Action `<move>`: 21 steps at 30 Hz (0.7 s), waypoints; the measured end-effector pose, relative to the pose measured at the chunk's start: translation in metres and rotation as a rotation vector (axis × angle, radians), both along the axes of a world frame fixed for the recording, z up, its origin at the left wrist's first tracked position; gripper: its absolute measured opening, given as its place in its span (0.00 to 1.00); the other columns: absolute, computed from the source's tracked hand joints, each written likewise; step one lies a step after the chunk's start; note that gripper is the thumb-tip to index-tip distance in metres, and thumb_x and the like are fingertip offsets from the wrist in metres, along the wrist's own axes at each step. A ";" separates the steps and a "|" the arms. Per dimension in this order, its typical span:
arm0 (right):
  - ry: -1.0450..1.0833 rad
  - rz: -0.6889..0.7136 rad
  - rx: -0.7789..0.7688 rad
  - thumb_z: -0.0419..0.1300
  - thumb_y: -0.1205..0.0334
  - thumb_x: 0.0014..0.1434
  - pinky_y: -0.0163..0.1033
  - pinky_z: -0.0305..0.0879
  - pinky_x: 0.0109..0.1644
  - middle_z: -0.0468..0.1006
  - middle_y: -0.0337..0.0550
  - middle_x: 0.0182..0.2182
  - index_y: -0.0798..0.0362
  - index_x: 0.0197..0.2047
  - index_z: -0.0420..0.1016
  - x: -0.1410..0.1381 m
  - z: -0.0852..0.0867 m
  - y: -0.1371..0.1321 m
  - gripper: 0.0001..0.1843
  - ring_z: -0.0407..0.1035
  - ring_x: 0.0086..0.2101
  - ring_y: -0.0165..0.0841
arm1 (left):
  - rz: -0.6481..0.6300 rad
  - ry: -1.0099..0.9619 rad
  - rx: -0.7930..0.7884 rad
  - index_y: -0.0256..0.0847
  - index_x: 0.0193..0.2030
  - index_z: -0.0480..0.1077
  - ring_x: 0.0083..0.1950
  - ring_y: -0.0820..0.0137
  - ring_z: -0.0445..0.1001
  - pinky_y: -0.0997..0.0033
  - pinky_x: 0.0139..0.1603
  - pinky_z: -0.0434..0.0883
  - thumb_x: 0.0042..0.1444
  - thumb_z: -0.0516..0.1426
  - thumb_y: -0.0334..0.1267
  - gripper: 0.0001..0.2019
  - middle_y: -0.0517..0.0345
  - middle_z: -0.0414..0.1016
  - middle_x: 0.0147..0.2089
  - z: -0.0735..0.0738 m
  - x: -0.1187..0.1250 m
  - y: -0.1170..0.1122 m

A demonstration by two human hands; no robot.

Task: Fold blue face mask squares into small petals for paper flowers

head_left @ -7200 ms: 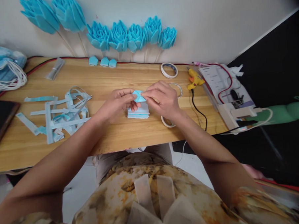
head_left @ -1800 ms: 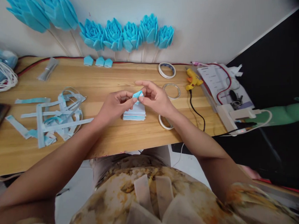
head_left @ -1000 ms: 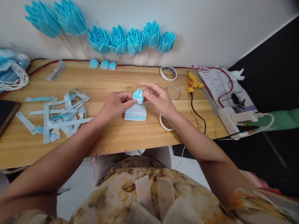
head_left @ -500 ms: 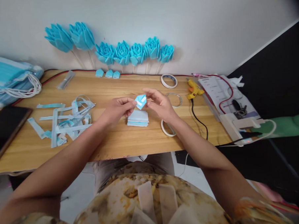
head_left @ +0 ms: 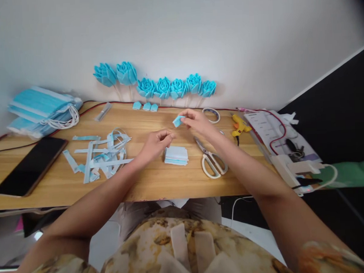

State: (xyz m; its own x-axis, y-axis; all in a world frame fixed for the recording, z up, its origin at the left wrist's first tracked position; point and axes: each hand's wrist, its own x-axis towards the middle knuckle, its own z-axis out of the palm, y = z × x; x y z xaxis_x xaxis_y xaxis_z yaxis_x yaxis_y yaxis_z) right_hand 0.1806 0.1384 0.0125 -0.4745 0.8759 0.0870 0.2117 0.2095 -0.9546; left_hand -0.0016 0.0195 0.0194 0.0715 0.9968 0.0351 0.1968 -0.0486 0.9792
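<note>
My right hand (head_left: 195,120) pinches a small folded blue mask-fabric petal (head_left: 178,121) between thumb and fingers, raised above the table. My left hand (head_left: 158,143) is apart from it, lower and to the left, fingers curled together with nothing visible in them. Just below and right of the left hand lies a stack of pale blue cut mask pieces (head_left: 176,155). White-handled scissors (head_left: 211,161) lie with slightly parted blades beneath my right forearm. At the table's back edge sit three folded blue petals (head_left: 146,106).
Blue fabric flowers (head_left: 163,87) on sticks lean against the wall. Mask strips (head_left: 103,156), a phone (head_left: 31,166) and a mask pile (head_left: 43,108) are on the left. Rightward are a tape roll (head_left: 211,115), a yellow glue gun (head_left: 240,125) and a power strip (head_left: 288,174).
My left hand has let go of the folded petal and moved away from it. The right hand now holds it alone. The view has shifted, and the scissors show more fully.
</note>
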 end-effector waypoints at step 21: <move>-0.455 -0.271 0.266 0.62 0.63 0.63 0.42 0.70 0.54 0.85 0.51 0.48 0.57 0.50 0.82 -0.095 -0.042 0.101 0.14 0.79 0.48 0.41 | -0.050 0.023 0.055 0.40 0.26 0.66 0.29 0.73 0.58 0.70 0.31 0.56 0.58 0.55 0.48 0.15 0.64 0.59 0.25 -0.016 0.001 0.003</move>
State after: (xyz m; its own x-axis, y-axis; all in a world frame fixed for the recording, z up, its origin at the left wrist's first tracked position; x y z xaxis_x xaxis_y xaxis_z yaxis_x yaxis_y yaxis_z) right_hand 0.0860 0.2389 -0.0296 -0.2783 0.9470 0.1607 0.6667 0.3109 -0.6774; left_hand -0.0005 0.0223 0.0036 0.1228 0.9886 0.0874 0.2152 -0.1125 0.9701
